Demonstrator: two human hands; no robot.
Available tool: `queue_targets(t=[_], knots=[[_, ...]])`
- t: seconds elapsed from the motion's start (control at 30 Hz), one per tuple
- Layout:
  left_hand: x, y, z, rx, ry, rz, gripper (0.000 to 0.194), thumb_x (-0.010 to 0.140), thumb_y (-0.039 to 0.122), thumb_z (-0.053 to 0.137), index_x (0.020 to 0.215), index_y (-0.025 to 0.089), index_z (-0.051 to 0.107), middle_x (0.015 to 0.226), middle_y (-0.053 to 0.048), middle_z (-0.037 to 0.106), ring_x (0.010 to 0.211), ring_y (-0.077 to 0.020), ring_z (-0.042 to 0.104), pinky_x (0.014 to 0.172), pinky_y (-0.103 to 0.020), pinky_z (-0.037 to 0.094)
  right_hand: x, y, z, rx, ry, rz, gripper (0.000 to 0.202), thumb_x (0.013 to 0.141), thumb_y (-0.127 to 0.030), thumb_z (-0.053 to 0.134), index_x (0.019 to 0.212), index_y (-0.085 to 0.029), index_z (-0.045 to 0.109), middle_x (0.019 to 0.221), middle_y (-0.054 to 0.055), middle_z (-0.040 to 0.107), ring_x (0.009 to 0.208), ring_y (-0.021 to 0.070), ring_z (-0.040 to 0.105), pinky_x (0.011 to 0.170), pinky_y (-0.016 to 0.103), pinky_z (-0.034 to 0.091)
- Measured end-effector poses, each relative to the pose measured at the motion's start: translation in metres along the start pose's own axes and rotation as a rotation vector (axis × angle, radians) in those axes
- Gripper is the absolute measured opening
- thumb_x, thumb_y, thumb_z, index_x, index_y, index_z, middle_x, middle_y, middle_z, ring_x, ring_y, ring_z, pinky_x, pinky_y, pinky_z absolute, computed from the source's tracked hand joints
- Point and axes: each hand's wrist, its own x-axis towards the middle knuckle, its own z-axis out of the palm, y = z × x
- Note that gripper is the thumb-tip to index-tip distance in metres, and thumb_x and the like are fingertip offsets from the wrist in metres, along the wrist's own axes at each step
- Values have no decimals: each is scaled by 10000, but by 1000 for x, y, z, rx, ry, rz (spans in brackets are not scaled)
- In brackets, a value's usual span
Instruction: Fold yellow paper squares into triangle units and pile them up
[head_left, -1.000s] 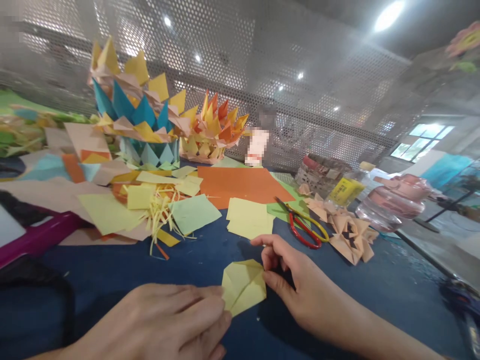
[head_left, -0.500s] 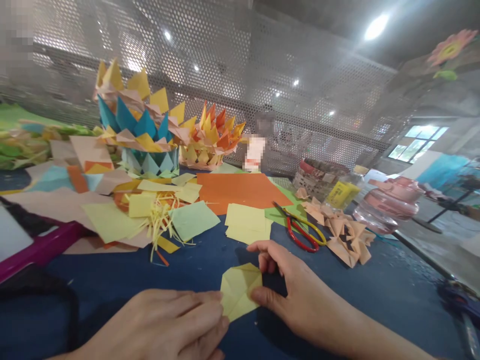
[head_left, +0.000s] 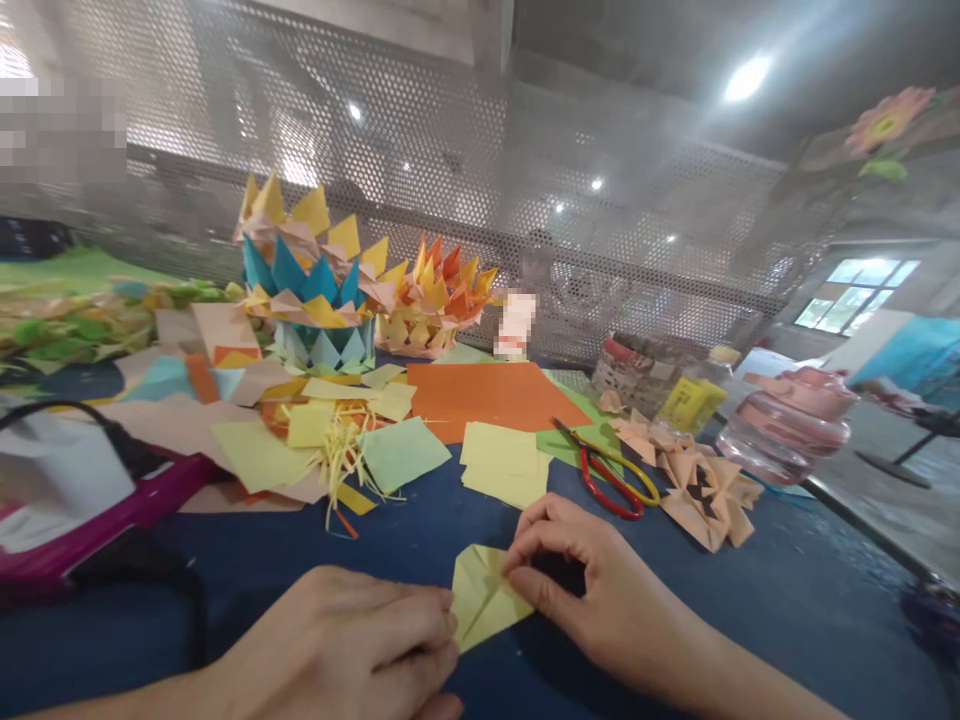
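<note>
A small yellow paper with crease lines and folded corners lies on the dark blue tabletop, between my two hands. At its left edge my left hand has its fingers pressed together on the paper. My right hand pinches the paper's right side between thumb and forefinger. Just beyond the hands is a stack of yellow paper squares. Scissors with red and yellow handles rest to the right of that stack.
Behind are an orange sheet and tiered paper crowns. Paper scraps and a purple-edged object lie left. Folded peach paper, a pink bottle and a yellow-labelled bottle stand or lie right.
My right thumb and forefinger have closed on the paper's right side, where they were apart before. The view has shifted slightly, so the scene sits a little lower and further right.
</note>
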Motion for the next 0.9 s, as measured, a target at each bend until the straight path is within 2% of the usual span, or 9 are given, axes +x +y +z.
queue_targets(t=[0.07, 0.13, 0.2, 0.3, 0.43, 0.57, 0.63, 0.77, 0.9], knots=[[5, -1, -3, -20, 11, -3, 303, 970, 304, 385, 847, 236, 654, 689, 17, 647, 571, -91, 633, 567, -137, 527, -1, 0, 1, -7, 20, -3, 65, 850, -238, 632, 809, -192, 652, 940, 16, 571, 883, 155, 578, 832, 289, 435], [14, -1, -8, -7, -6, -49, 249, 948, 324, 440, 895, 219, 659, 748, -10, 664, 661, -118, 662, 623, -156, 551, -2, 1, 4, -18, 33, -3, 96, 792, -255, 705, 800, -198, 628, 991, 14, 571, 934, 168, 566, 861, 296, 423], [24, -3, -14, 9, -31, -97, 227, 932, 341, 468, 931, 215, 657, 794, -24, 673, 741, -141, 675, 671, -177, 565, -3, 4, 7, -29, 43, -19, 148, 747, -200, 738, 809, -205, 604, 1030, 9, 574, 988, 175, 548, 897, 299, 404], [34, -5, -21, 13, -48, -141, 207, 919, 343, 486, 963, 223, 649, 844, -29, 680, 824, -161, 679, 716, -198, 572, -3, 6, 9, -37, 53, -52, 196, 742, -95, 687, 851, -212, 574, 1012, 2, 592, 992, 171, 539, 904, 302, 390], [34, -5, -24, -16, -66, -201, 179, 896, 279, 496, 1020, 231, 615, 932, -31, 688, 921, -181, 672, 765, -218, 571, -1, 3, 8, -48, 36, -20, 254, 715, -40, 637, 884, -213, 561, 930, -3, 596, 895, 172, 538, 796, 288, 410], [25, -1, -23, -104, -74, -288, 298, 851, 147, 460, 1126, 237, 531, 1105, -43, 664, 1029, -173, 646, 855, -244, 549, -2, 0, 5, -36, 21, -10, 254, 707, -45, 639, 887, -207, 564, 923, 3, 582, 874, 174, 529, 776, 288, 411], [24, 1, -23, -159, -86, -288, 333, 829, 115, 449, 1132, 240, 506, 1111, -43, 663, 1015, -162, 650, 870, -249, 542, -3, 0, 5, -26, 17, -32, 240, 716, -49, 638, 883, -205, 566, 922, 3, 581, 866, 169, 529, 772, 285, 414], [27, 3, -26, -228, -90, -263, 309, 805, 87, 441, 1059, 248, 508, 1022, -13, 678, 912, -139, 663, 798, -203, 550, -3, 1, 6, -19, 18, -75, 269, 716, -11, 614, 902, -200, 569, 916, 4, 585, 861, 163, 532, 773, 278, 423], [29, 3, -27, -273, -131, -275, 330, 805, 76, 440, 1069, 261, 511, 1012, 8, 666, 890, -140, 649, 770, -202, 535, -5, 0, 5, -1, -8, -98, 279, 722, 21, 593, 899, -194, 578, 926, 8, 597, 867, 157, 543, 771, 266, 435]])
